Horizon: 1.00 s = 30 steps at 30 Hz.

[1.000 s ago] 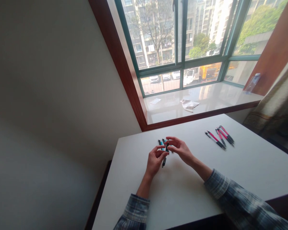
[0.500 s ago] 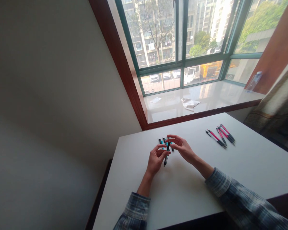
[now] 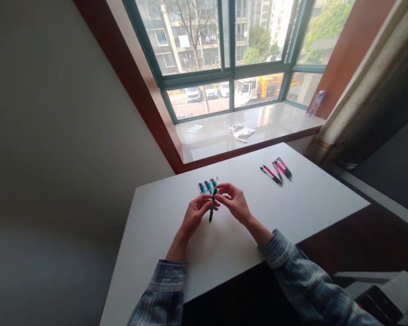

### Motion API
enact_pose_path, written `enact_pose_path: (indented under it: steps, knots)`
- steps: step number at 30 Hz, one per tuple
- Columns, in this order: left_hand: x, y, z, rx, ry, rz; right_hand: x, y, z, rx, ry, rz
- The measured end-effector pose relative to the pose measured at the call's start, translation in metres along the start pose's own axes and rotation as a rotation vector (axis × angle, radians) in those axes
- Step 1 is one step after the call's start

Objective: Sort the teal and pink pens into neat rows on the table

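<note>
Both my hands meet above the white table (image 3: pixel 292 203) on one pen (image 3: pixel 211 209) with a black tip and a teal barrel. My left hand (image 3: pixel 195 216) pinches its lower part from the left. My right hand (image 3: pixel 234 201) pinches its upper end from the right. The pen hangs nearly upright between the fingertips. Just behind my hands a few teal pens (image 3: pixel 206 186) lie side by side on the table.
Several pink pens (image 3: pixel 277 170) lie in a group on the table's right side. Behind the table runs a glossy window sill (image 3: pixel 275 124) with a crumpled white cloth (image 3: pixel 241 132), a paper slip and a bottle at its right end. A curtain (image 3: pixel 357 99) hangs at right.
The camera has swung right and back, so everything sits further left and lower. My hands stay on the same pen, now held a little more upright.
</note>
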<state>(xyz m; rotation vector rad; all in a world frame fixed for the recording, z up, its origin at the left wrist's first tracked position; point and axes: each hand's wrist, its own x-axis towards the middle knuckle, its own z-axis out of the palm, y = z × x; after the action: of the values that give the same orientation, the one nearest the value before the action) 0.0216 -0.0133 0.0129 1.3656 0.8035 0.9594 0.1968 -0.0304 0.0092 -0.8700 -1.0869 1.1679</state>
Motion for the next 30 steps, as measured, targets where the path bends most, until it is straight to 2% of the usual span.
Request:
enact_pose_path:
  steps: [4, 9, 16, 21, 30]
  knots:
    - [0.0, -0.002, 0.002, -0.015, -0.055, -0.013, -0.013, 0.003, -0.001, 0.059, -0.02, -0.008]
    - [-0.001, -0.003, 0.001, 0.025, -0.114, -0.021, -0.015, 0.007, -0.002, 0.094, -0.04, -0.014]
    - [0.001, -0.006, -0.003, -0.056, -0.081, -0.033, -0.015, 0.004, -0.002, 0.144, -0.075, -0.019]
    - [0.0, -0.005, 0.0, -0.086, -0.076, -0.062, -0.014, 0.009, -0.002, 0.094, -0.016, -0.026]
    - [0.001, -0.005, 0.005, -0.238, -0.058, -0.077, -0.007, 0.005, 0.0, 0.118, -0.075, -0.047]
